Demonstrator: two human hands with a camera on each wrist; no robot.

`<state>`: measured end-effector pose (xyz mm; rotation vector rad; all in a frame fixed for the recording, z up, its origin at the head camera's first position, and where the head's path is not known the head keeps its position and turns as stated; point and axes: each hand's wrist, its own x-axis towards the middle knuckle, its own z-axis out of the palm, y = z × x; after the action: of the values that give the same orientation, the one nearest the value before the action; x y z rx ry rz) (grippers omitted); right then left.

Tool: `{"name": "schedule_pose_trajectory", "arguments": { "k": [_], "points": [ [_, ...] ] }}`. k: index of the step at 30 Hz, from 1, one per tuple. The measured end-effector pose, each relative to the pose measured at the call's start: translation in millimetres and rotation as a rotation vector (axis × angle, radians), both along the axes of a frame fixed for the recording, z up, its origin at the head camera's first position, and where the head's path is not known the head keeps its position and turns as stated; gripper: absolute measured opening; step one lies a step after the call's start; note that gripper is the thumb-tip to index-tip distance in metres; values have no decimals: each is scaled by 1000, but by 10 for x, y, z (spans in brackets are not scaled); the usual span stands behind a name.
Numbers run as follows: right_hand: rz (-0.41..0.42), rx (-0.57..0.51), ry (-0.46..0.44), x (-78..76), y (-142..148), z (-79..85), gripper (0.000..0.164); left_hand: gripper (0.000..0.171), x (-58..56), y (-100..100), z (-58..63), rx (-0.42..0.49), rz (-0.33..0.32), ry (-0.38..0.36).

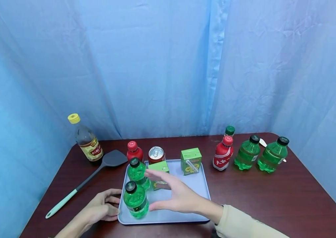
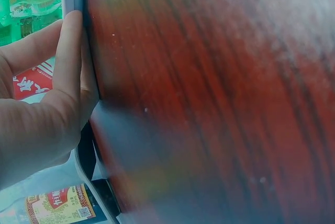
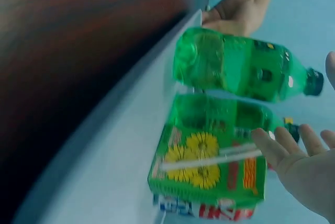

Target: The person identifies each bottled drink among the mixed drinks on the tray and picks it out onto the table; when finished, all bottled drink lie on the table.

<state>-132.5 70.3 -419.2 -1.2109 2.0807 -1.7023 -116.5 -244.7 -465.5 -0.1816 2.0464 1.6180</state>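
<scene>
My left hand (image 1: 104, 206) holds the left rim of the pale tray (image 1: 183, 216), its fingertips on the edge in the left wrist view. My right hand (image 1: 183, 196) hovers over the tray, thumb and fingers spread apart with nothing between them. Just left of its fingertips stands a green soda bottle (image 1: 136, 202) with a black cap; a second green soda bottle (image 1: 138, 173) stands behind it. A green juice box (image 1: 159, 167) is partly hidden by the right hand; its yellow flowers and straw show in the right wrist view. Another juice box (image 1: 190, 161) stands at the tray's back right.
A red bottle (image 1: 134, 152) and a soda can (image 1: 156, 154) stand at the tray's back. Leftward are a spatula (image 1: 96, 170) and a yellow-capped sauce bottle (image 1: 89, 142). To the right stand a red bottle (image 1: 223, 154), a green-capped bottle (image 1: 229, 130) and two green soda bottles (image 1: 247, 153).
</scene>
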Motion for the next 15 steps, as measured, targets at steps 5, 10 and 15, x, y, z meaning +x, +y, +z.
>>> {"name": "schedule_pose_trajectory", "arguments": {
  "k": [5,10,15],
  "points": [
    [-30,62,30,16,-198,-56,82,73,-4,7,-4,-5,7,-3],
    [-82,113,38,47,-323,-133,81,73,-2,12,-7,-8,5,1],
    [-126,181,155,60,-405,-207,78,73,5,6,-11,0,-2,9]
  ]
}}
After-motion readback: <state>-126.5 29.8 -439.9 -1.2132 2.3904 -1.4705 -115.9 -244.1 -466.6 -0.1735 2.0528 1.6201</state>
